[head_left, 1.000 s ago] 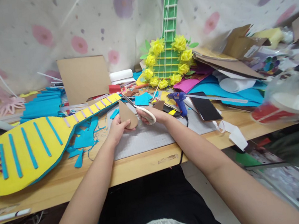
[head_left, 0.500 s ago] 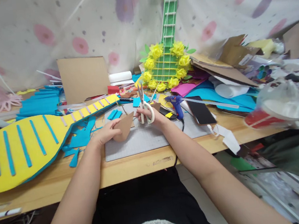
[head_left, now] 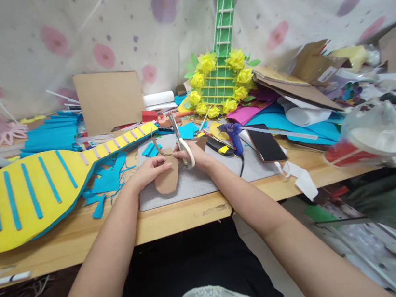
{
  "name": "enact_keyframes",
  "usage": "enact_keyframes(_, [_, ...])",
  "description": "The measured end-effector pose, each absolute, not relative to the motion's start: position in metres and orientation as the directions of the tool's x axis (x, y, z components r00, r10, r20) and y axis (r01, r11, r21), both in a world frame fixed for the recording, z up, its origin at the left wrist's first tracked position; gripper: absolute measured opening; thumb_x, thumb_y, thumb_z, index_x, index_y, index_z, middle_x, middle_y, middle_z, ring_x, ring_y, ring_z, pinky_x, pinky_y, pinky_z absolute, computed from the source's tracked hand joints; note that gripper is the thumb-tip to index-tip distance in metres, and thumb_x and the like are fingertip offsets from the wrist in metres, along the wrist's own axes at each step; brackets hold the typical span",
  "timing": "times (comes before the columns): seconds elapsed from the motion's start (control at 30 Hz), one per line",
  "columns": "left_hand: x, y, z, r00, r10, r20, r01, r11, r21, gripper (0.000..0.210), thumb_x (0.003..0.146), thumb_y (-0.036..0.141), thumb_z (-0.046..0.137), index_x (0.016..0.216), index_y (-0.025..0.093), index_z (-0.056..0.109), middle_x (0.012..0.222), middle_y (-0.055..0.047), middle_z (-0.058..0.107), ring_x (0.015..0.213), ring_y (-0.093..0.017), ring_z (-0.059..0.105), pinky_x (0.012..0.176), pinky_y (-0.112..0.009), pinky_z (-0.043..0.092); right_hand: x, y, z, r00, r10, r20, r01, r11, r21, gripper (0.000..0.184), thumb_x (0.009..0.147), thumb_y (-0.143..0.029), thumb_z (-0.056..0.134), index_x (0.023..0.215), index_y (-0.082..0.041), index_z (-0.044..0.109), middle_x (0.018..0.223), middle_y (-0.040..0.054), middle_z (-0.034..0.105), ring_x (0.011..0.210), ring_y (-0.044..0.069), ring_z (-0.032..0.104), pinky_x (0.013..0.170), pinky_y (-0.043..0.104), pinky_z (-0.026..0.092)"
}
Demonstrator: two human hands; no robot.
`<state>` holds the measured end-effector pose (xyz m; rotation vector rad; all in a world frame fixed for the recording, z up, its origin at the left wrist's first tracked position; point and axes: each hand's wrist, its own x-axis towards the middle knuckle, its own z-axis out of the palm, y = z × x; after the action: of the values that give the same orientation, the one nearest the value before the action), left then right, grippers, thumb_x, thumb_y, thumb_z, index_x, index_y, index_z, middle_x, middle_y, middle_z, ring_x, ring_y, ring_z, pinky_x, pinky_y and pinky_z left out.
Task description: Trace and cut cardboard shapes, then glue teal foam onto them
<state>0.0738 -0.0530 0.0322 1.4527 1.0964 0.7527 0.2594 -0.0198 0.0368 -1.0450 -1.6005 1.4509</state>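
While your left hand (head_left: 148, 173) pinches the brown cardboard piece (head_left: 167, 179) between thumb and fingers, with no wide gap left in the grip, your right hand (head_left: 194, 155) is curled around the white handles of the scissors (head_left: 185, 148). You have the cardboard piece just left of the centre of the frame, over the grey mat (head_left: 146, 202). Its long axis runs up the frame with a slight lean to the right: the broad rounded end points toward the bottom edge, and the narrower end sits up by your fingertips, partly hidden by them. Your scissors point toward the top of the frame, tilted a little left, with the handles at the lower right; you cannot tell how far apart the blades stand. Near the cardboard's upper end, a thin curved brown strip (head_left: 159, 148) arcs to the upper left. You also have the yellow lute-shaped craft (head_left: 46, 193) lying across the left of the frame, its neck pointing right and slightly up, and the blue glue gun (head_left: 233, 136) right of centre, beside the black phone (head_left: 266, 142)
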Motion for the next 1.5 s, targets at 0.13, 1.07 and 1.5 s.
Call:
enact_keyframes(0.13, [0.082, -0.054, 0.032, 0.318, 0.94, -0.121, 0.162, 0.072, 0.984, 0.035, 0.061, 0.043, 0.073, 0.08, 0.015, 0.065, 0.075, -0.003, 0.065, 0.068, -0.016, 0.057, 0.061, -0.026, 0.044, 0.258, -0.017, 0.033, -0.358, 0.934, -0.019, 0.022, -0.012, -1.0, 0.036, 0.064, -0.046, 0.068, 0.071, -0.015, 0.051, 0.053, -0.0034, 0.052, 0.049, 0.007, 0.047, 0.048, 0.02, 0.036])
enact_keyframes(1.07, [0.068, -0.046, 0.031, 0.056, 0.997, -0.05, 0.171, 0.039, 0.984, 0.031, 0.059, 0.042, 0.073, 0.07, 0.017, 0.059, 0.063, 0.0, 0.06, 0.058, -0.017, 0.057, 0.052, -0.025, 0.039, 0.24, 0.012, 0.068, -0.391, 0.912, -0.122, 0.111, -0.085, -0.99, 0.035, 0.053, -0.022, 0.082, 0.071, -0.013, 0.053, 0.058, -0.0015, 0.057, 0.056, 0.009, 0.055, 0.053, 0.021, 0.042])
enact_keyframes(1.5, [0.058, -0.045, 0.036, -0.028, 0.999, -0.047, 0.233, 0.052, 0.971, 0.04, 0.056, 0.048, 0.076, 0.079, 0.016, 0.067, 0.073, -0.002, 0.066, 0.064, -0.016, 0.057, 0.057, -0.025, 0.043, 0.245, 0.014, 0.068, -0.441, 0.866, -0.235, -0.065, -0.292, -0.954, 0.018, 0.068, -0.014, 0.07, 0.072, -0.012, 0.053, 0.057, -0.0011, 0.058, 0.052, 0.007, 0.057, 0.046, 0.016, 0.041])
